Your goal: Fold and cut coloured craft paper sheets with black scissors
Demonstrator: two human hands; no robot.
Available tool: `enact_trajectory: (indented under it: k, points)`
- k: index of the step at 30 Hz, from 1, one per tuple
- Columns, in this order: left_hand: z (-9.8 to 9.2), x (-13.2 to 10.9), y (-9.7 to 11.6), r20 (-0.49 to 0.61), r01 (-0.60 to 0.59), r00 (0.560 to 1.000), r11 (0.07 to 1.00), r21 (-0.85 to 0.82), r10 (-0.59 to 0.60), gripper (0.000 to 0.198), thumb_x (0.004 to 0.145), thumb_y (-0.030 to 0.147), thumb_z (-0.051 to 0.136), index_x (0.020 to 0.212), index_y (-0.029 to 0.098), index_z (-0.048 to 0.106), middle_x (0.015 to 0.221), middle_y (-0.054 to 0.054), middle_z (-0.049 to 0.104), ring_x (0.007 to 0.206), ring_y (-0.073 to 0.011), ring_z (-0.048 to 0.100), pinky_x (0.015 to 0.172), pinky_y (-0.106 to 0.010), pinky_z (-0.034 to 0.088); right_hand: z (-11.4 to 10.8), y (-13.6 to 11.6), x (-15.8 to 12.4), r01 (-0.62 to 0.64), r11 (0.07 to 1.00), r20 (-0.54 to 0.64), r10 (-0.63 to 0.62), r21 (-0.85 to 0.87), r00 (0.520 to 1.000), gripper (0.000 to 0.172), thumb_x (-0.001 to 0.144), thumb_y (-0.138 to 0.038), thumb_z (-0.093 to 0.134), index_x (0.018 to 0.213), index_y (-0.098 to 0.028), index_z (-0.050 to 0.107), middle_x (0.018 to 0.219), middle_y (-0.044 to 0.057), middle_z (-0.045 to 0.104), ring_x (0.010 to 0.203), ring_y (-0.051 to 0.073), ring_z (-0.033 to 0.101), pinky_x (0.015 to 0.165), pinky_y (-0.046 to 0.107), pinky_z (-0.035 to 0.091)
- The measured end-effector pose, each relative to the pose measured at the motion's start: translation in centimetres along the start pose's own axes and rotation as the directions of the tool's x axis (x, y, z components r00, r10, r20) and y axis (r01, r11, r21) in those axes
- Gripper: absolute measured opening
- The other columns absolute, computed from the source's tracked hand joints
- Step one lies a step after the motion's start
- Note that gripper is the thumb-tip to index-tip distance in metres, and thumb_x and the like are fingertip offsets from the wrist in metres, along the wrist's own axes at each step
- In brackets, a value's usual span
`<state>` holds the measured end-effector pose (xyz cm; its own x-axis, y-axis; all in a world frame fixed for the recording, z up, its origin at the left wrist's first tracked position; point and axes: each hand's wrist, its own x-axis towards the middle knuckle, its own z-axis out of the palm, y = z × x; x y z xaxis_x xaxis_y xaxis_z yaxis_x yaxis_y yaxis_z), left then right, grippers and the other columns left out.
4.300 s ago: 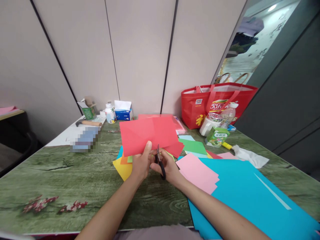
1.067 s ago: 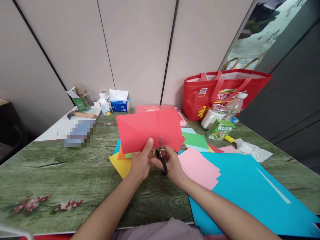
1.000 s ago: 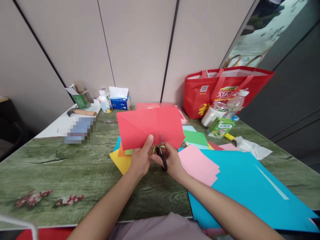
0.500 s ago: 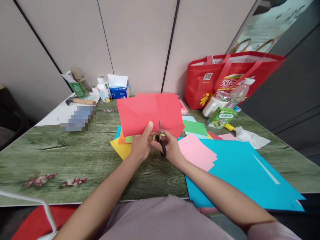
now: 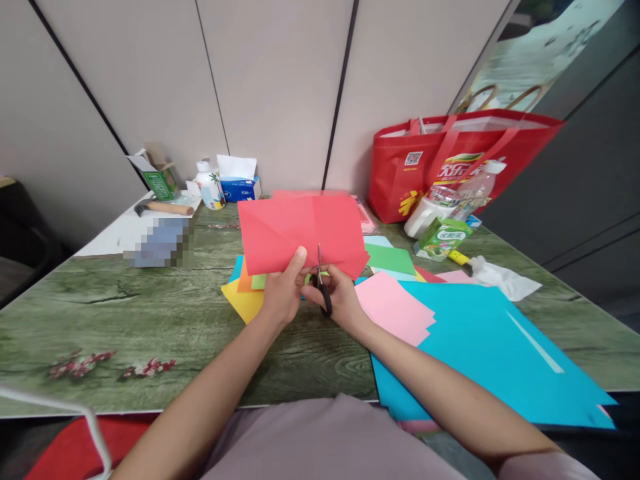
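My left hand pinches the lower edge of a red sheet of paper, thumb on top. The sheet is raised above the table, with crease lines across it. My right hand is closed on a pair of scissors with black handles. Their metal blades point away from me and lie across the lower edge of the red paper, right of my left thumb. Beneath the red sheet, yellow paper and other coloured sheets stick out. Pink paper squares lie right of my right hand.
Large blue sheets cover the table's right side. A red shopping bag, a plastic bottle and a green drink carton stand at back right. A tissue box, a white bottle and a hammer are at back left.
The view has shifted slightly, so everything appears a little lower. Both hands keep their hold on the red paper and the scissors, with scarcely any other movement.
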<state>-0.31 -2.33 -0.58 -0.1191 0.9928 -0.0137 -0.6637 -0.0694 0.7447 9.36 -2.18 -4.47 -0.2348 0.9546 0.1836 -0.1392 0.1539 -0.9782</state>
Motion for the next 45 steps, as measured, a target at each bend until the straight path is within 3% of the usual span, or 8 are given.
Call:
enact_trajectory:
  k: [7,18,36,45]
  points:
    - [-0.13,-0.02,-0.34,-0.001,-0.069,0.998,0.998,-0.006,0.069,0.037,0.063,0.026,0.074,0.096,0.015,0.064,0.085,-0.004,0.071,0.077,-0.0183,0.066,0.081,-0.035,0.048,-0.12,0.27,0.11,0.045,0.999,0.001,-0.045,0.006,0.999,0.046,0.060,-0.040,0.076,0.084,-0.022,0.040,0.060,-0.006,0.053,0.057,0.014,0.052,0.056,0.027,0.042]
    - [-0.11,-0.06,-0.32,0.007,-0.087,0.996,0.996,-0.006,0.087,0.031,0.063,0.026,0.074,0.090,0.017,0.065,0.080,-0.002,0.071,0.072,-0.0160,0.066,0.078,-0.032,0.047,0.02,-0.08,0.08,0.023,1.000,0.004,-0.023,-0.007,1.000,0.047,0.059,-0.046,0.074,0.081,-0.023,0.040,0.054,-0.007,0.049,0.055,0.015,0.052,0.055,0.029,0.044]
    - [0.11,-0.34,-0.10,0.003,-0.057,0.998,0.998,-0.033,0.057,0.028,0.062,0.026,0.075,0.087,0.016,0.066,0.073,0.000,0.070,0.067,-0.0146,0.065,0.075,-0.030,0.048,-0.06,0.40,0.12,0.004,0.999,-0.011,-0.004,0.041,1.000,0.045,0.059,-0.042,0.076,0.084,-0.022,0.044,0.059,-0.005,0.056,0.051,0.012,0.050,0.051,0.026,0.041]
    - [0.01,-0.32,-0.22,-0.018,-0.068,0.998,0.998,0.002,0.068,0.020,0.060,0.028,0.075,0.071,0.015,0.065,0.069,0.000,0.069,0.065,-0.0142,0.064,0.076,-0.030,0.048,0.03,0.30,0.10,0.007,1.000,-0.018,-0.006,0.028,1.000,0.046,0.058,-0.045,0.075,0.082,-0.022,0.044,0.056,-0.007,0.054,0.048,0.011,0.049,0.048,0.025,0.038]
